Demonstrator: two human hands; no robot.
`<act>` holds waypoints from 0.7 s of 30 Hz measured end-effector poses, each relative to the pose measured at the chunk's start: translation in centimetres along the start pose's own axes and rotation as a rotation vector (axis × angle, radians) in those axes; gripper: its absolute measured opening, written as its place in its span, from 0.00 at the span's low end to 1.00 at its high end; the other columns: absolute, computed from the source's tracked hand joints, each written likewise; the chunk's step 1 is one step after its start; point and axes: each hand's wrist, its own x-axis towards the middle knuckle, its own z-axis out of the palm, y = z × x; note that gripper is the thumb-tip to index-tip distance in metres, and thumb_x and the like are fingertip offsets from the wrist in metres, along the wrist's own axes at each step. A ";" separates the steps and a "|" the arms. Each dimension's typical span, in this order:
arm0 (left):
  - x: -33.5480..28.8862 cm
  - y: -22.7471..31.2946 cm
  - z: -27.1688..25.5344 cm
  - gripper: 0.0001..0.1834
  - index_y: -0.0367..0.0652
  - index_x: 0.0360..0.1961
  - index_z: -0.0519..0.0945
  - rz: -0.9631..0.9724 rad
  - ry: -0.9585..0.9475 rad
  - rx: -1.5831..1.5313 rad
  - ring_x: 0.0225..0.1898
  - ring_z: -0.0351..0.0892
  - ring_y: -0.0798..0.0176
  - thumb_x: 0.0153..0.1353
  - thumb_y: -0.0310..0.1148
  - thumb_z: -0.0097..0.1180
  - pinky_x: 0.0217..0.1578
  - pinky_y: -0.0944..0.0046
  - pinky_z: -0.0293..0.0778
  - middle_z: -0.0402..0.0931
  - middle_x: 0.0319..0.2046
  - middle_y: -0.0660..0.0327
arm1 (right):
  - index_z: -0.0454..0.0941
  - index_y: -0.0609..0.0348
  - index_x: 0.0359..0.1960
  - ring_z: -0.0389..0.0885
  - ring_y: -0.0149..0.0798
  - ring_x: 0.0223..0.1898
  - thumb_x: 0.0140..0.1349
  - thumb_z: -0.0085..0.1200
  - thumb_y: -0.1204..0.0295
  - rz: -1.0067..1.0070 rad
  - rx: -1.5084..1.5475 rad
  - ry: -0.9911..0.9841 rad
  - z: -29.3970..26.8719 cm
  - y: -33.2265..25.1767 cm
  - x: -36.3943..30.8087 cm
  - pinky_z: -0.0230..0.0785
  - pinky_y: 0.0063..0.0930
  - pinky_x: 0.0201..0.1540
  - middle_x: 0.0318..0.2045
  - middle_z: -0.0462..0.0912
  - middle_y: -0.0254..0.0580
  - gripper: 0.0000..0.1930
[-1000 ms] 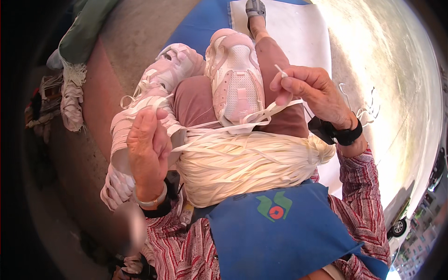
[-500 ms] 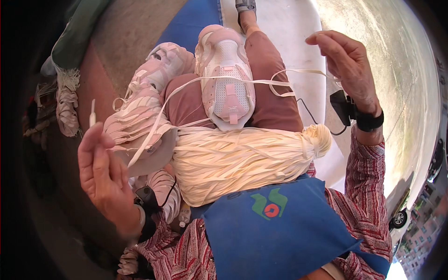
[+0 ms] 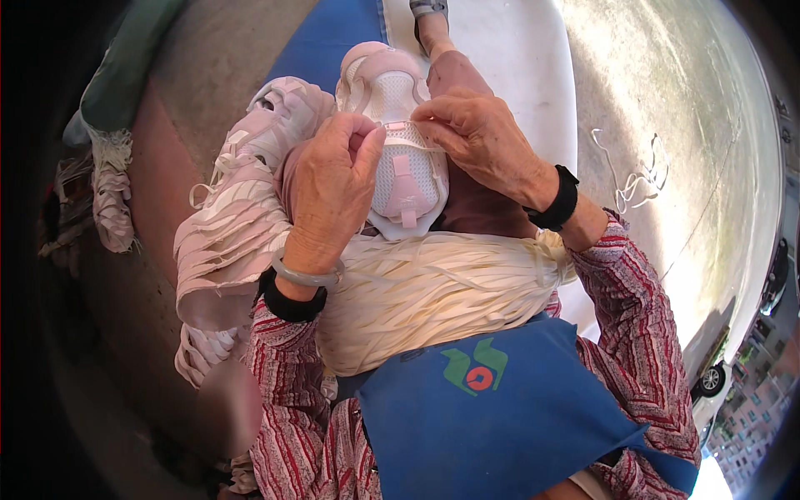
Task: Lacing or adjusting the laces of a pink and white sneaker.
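Evidently both hands are at work over the pink-and-white shoe upper (image 3: 406, 179), which lies across the thighs, its heel end toward the body. The left hand (image 3: 333, 187) and the right hand (image 3: 492, 142) each have thumb and forefinger pinched together on a pale lace (image 3: 419, 144) near the upper's midline, though the exact tips are partly hidden. Behind them, a cream bundle of laces (image 3: 437, 292) rests across the lap, tied off at its right end. To the left, a stack of similar uppers (image 3: 237, 196) sits nested one inside another. A small pale object, perhaps part of a bottle (image 3: 330, 387), is mostly hidden beside the left sleeve. On the blue apron (image 3: 492, 442), an emblem (image 3: 476, 367) shows an angular green shape around a red disc; a mark on the upper's heel is too small to read. Loose laces (image 3: 637, 179) lie on the floor (image 3: 621, 242) at right.
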 end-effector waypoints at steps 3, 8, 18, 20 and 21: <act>0.6 -0.3 0.1 0.08 0.36 0.37 0.78 -0.066 -0.091 0.047 0.28 0.78 0.61 0.62 0.30 0.59 0.33 0.62 0.74 0.79 0.29 0.54 | 0.82 0.62 0.35 0.81 0.49 0.33 0.60 0.56 0.72 0.039 0.060 0.004 0.3 0.2 0.0 0.72 0.36 0.38 0.30 0.82 0.49 0.07; 0.8 -1.3 0.9 0.07 0.36 0.35 0.79 -0.110 -0.004 -0.151 0.29 0.78 0.61 0.61 0.29 0.60 0.32 0.63 0.74 0.79 0.30 0.55 | 0.79 0.63 0.36 0.81 0.51 0.33 0.60 0.55 0.73 -0.041 0.074 0.034 0.5 0.6 0.4 0.72 0.36 0.38 0.30 0.81 0.50 0.06; 1.2 -0.6 0.6 0.06 0.37 0.37 0.79 -0.003 -0.022 0.011 0.29 0.80 0.61 0.58 0.26 0.60 0.32 0.63 0.75 0.79 0.31 0.56 | 0.79 0.65 0.34 0.78 0.48 0.33 0.62 0.54 0.73 -0.037 0.040 0.039 0.5 0.6 0.4 0.70 0.35 0.39 0.30 0.77 0.49 0.07; 1.2 -0.5 0.4 0.07 0.38 0.38 0.80 0.082 -0.025 0.017 0.29 0.80 0.60 0.58 0.25 0.60 0.31 0.63 0.76 0.79 0.32 0.56 | 0.78 0.65 0.33 0.79 0.53 0.35 0.60 0.52 0.71 -0.005 0.068 0.016 0.4 0.4 0.5 0.71 0.40 0.41 0.30 0.78 0.52 0.08; 1.3 -0.5 0.3 0.07 0.38 0.38 0.80 0.083 -0.029 0.018 0.29 0.80 0.60 0.58 0.25 0.60 0.31 0.63 0.76 0.79 0.32 0.56 | 0.78 0.66 0.32 0.79 0.54 0.34 0.60 0.52 0.71 0.046 0.133 -0.015 0.3 0.3 0.5 0.71 0.41 0.41 0.29 0.78 0.53 0.09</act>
